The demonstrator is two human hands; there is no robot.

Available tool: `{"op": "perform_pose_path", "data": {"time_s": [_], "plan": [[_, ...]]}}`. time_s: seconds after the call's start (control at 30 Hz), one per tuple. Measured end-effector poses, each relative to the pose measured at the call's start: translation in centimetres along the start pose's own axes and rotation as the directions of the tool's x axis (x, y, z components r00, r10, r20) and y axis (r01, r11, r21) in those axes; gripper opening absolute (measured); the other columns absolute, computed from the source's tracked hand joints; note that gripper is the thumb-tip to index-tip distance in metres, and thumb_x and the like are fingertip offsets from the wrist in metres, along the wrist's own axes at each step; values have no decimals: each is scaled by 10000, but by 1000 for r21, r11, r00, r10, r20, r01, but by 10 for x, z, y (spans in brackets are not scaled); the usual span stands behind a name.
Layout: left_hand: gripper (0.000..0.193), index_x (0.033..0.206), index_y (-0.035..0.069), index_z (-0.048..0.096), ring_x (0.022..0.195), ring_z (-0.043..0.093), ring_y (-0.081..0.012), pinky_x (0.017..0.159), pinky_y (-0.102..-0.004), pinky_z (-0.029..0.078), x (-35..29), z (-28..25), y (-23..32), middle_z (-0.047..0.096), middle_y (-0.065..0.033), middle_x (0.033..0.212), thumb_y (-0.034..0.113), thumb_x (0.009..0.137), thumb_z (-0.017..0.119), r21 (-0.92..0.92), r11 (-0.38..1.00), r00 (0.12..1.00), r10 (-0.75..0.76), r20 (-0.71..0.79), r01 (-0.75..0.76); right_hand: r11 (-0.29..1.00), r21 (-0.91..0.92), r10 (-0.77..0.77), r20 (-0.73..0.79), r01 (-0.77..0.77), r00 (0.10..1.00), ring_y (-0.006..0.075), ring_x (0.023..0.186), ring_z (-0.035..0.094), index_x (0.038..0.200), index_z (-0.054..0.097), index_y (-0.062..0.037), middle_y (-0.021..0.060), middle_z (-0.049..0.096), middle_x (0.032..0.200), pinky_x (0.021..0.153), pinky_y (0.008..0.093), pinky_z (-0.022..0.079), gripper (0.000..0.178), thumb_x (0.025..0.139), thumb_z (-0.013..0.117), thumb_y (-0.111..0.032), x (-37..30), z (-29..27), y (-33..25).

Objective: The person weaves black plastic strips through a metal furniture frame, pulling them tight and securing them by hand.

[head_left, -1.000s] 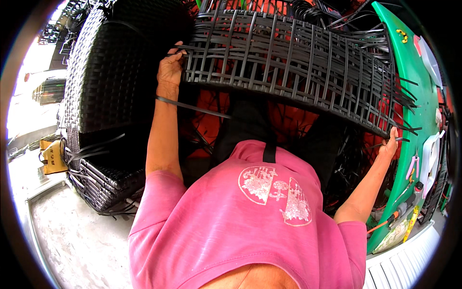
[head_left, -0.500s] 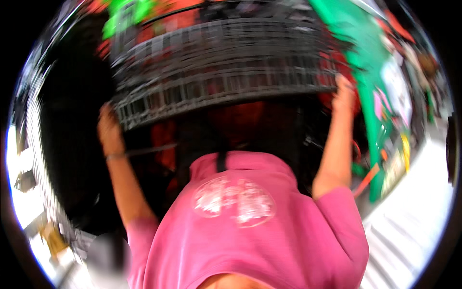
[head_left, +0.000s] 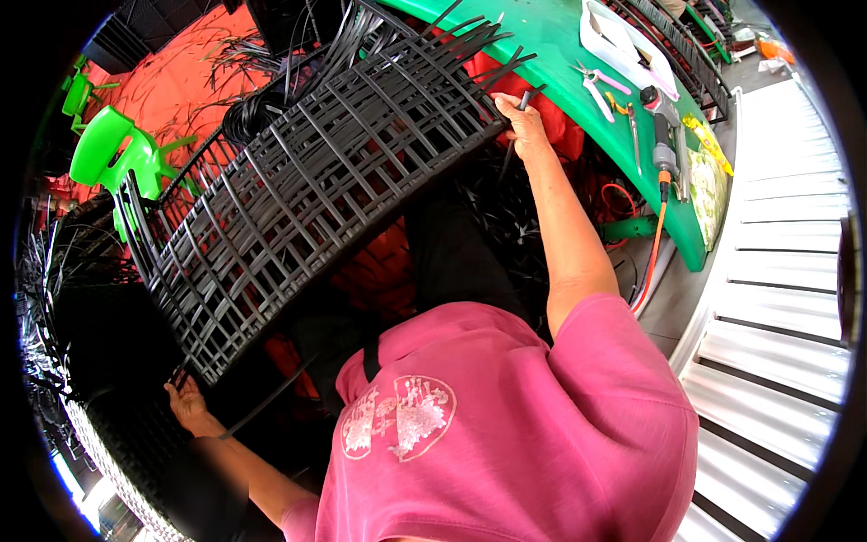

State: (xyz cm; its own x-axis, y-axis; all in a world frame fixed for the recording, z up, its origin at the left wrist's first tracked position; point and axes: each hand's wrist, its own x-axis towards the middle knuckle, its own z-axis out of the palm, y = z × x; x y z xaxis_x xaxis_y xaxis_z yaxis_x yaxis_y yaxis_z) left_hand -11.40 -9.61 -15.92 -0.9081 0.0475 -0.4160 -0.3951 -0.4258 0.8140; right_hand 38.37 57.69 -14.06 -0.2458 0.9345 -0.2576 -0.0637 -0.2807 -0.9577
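A long black frame (head_left: 316, 185), partly woven with flat wicker strips, slants across in front of me, its right end farther away than its left. Loose strip ends (head_left: 479, 36) stick out along its far right edge. My left hand (head_left: 188, 404) is closed at the near left corner, fingertips around the edge. At the far right end, my right hand (head_left: 526, 125) grips the other corner, a dark strip end poking up beside its thumb. A thin black strip (head_left: 271, 397) trails next to my left wrist. The frame's underside is hidden.
On the right, a green table (head_left: 533, 45) holds pink-handled snips (head_left: 593, 86), a white tray (head_left: 623, 45) and an air tool (head_left: 664, 135) on an orange hose. A slatted white surface (head_left: 777, 271) lies beyond it. Green chairs (head_left: 126, 154) stand left on red sheeting.
The frame has tilted: its left end has come lower and nearer, and its right end with my right hand has shifted left and farther away. Both hands stay on it.
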Motion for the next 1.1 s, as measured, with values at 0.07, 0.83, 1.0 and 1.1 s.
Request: {"op": "perform_pose_path", "data": {"time_s": [0.07, 0.83, 1.0, 1.1], "plan": [[367, 1122, -48, 522, 990, 587, -255, 881, -366, 479, 4, -1, 2, 606, -161, 1085, 200, 878, 635, -6, 998, 987, -65, 150, 67, 999, 10, 31, 53, -31, 998, 13, 549, 419, 983, 686, -136, -95, 573, 738, 423, 182, 192, 256, 792, 720, -304, 9, -10, 3], [247, 841, -22, 619, 811, 579, -187, 805, -319, 452, -73, 67, -26, 609, -73, 829, 170, 778, 760, 496, 845, 980, 157, 125, -199, 926, -362, -134, -52, 106, 990, 82, 424, 408, 574, 590, -45, 8, 521, 518, 412, 254, 278, 291, 627, 807, -231, 45, 24, -36], [201, 812, -33, 613, 777, 572, -185, 786, -315, 471, -68, 69, -28, 598, -68, 812, 120, 789, 741, 497, 853, 983, 181, 3, -159, 908, -413, -95, -44, 69, 994, 91, 399, 413, 541, 580, -50, 15, 528, 500, 395, 258, 282, 268, 644, 794, -173, 41, 17, -39], [187, 799, -41, 614, 757, 569, -181, 762, -309, 475, -66, 55, -26, 596, -66, 804, 102, 792, 734, 526, 835, 981, 192, 1, -164, 894, -445, -62, 1, 56, 998, 68, 398, 394, 591, 585, -47, 12, 528, 525, 372, 222, 255, 297, 661, 809, -229, 23, 13, -47]]}}
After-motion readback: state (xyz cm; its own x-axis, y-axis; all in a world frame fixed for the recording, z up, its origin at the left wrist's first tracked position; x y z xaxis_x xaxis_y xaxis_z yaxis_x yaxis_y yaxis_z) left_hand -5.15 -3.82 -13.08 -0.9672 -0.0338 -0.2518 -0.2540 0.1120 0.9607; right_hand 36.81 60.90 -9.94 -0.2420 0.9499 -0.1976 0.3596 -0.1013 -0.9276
